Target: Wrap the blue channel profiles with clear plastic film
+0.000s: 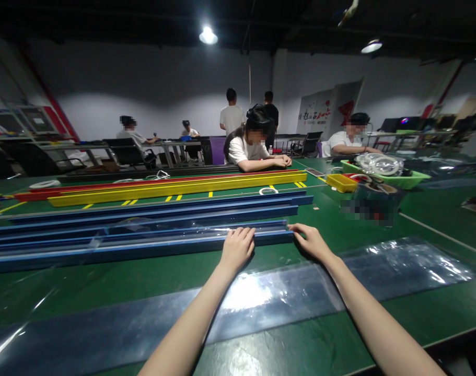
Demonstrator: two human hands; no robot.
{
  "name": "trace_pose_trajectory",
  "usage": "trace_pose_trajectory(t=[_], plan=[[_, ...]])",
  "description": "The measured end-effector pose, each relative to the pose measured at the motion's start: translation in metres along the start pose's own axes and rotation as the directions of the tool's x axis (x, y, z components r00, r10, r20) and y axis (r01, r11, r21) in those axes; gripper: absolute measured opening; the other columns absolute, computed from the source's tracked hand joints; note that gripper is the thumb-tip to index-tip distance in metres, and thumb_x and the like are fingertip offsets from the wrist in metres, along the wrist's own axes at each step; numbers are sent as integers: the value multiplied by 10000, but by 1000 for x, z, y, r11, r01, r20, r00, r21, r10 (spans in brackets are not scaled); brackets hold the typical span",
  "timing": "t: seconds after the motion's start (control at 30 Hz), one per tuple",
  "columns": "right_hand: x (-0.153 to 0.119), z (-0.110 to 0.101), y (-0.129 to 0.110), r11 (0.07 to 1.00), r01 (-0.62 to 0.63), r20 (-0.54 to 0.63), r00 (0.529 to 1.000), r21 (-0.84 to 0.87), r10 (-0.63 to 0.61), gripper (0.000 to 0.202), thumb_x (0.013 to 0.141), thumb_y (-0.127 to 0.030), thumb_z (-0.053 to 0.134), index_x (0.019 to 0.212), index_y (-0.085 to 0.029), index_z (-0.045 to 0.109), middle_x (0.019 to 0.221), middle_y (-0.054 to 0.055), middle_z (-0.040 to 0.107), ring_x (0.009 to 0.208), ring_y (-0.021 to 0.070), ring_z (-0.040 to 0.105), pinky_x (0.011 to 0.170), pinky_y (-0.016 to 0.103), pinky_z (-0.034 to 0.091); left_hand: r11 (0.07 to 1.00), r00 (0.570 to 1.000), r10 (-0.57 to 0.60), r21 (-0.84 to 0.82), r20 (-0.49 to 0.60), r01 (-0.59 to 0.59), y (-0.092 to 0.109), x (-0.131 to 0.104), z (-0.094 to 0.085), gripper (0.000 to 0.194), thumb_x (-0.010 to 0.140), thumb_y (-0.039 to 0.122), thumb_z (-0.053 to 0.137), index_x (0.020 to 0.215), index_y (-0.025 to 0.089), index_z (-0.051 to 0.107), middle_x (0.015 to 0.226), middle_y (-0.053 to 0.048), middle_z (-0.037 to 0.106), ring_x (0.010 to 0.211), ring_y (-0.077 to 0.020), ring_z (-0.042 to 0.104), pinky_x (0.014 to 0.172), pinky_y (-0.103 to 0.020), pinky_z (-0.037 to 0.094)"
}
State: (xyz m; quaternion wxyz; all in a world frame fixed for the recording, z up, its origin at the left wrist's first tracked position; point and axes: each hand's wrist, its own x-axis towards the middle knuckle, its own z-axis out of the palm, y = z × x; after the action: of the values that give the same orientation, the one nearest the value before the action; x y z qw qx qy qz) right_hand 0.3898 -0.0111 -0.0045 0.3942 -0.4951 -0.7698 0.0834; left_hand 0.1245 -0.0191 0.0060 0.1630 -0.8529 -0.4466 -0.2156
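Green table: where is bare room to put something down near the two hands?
Bare green table lies between the clear film strip and the near edge. It is crowded behind the hands, where blue rails lie side by side.

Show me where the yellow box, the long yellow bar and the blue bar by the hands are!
yellow box (340, 182), head view, on its top rim.
long yellow bar (175, 188), head view, on the middle of its length.
blue bar (143, 245), head view, on its near side, left of the hands.
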Motion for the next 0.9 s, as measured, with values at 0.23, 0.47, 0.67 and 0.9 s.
trace_pose_trajectory(t=[0.23,0.47,0.67,0.9], plan=[[-1,1,3,999,-55,39,998,3,54,302,792,-179,412,957,-187,665,1012,61,691,968,193,626,882,325,452,1000,999,-30,-6,31,30,1,1,0,315,940,293,289,1091,193,546,1139,-58,608,1027,-198,504,819,-342,359],[-3,3,5,996,-92,111,989,-18,94,287,808,-197,399,935,-204,656,922,35,703,866,188,640,773,286,456,997,991,-66,-38,115,71,3,2,-3,304,946,301,267,1017,207,548,1044,-49,639,960,-195,520,776,-339,342],[-4,3,4,995,-94,106,990,-32,97,271,803,-215,395,896,-205,649,873,29,701,823,188,636,731,273,447,994,976,-96,-30,197,104,3,5,-12,298,942,313,280,998,205,552,1004,-44,650,928,-204,533,757,-335,339],[-3,3,2,994,-102,110,988,-45,106,268,791,-248,384,856,-194,639,843,42,693,790,189,629,721,276,444,991,963,-127,-15,237,135,3,7,-14,329,940,348,271,986,208,566,989,-46,653,920,-205,546,768,-328,359]])
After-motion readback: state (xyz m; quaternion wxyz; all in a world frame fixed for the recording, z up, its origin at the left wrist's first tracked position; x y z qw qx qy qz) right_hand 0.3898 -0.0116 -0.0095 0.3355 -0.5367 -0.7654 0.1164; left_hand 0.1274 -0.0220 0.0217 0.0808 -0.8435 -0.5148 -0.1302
